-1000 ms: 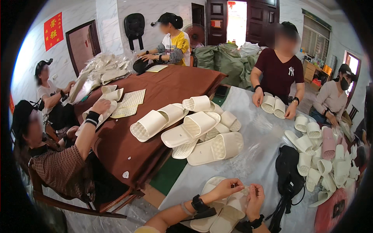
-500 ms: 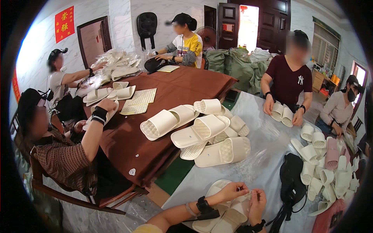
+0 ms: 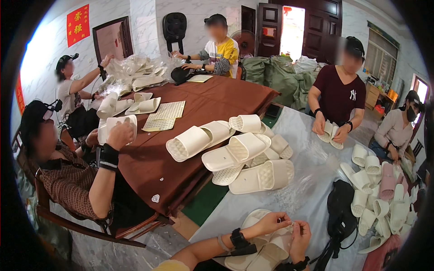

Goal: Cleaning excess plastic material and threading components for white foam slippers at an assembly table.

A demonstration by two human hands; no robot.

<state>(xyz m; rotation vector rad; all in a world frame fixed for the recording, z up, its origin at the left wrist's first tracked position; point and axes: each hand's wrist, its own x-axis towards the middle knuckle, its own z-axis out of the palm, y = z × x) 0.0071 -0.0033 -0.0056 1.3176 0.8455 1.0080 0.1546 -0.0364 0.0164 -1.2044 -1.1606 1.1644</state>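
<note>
slippers (image 3: 271,254) beneath both pinched hands (image 3: 299,239)

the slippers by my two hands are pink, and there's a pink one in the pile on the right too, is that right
Not the colour: the slippers by your left hand and right hand are cream, as the head view shows. The pile on the right does hold a pink one.

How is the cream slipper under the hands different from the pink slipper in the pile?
The cream slipper is off-white; the pink slipper is pink. The cream slipper looks bigger, the pink slipper smaller, maybe because it's farther away. The cream slipper lies outside the pile; the pink slipper lies in it. Both have a wide strap.
</note>
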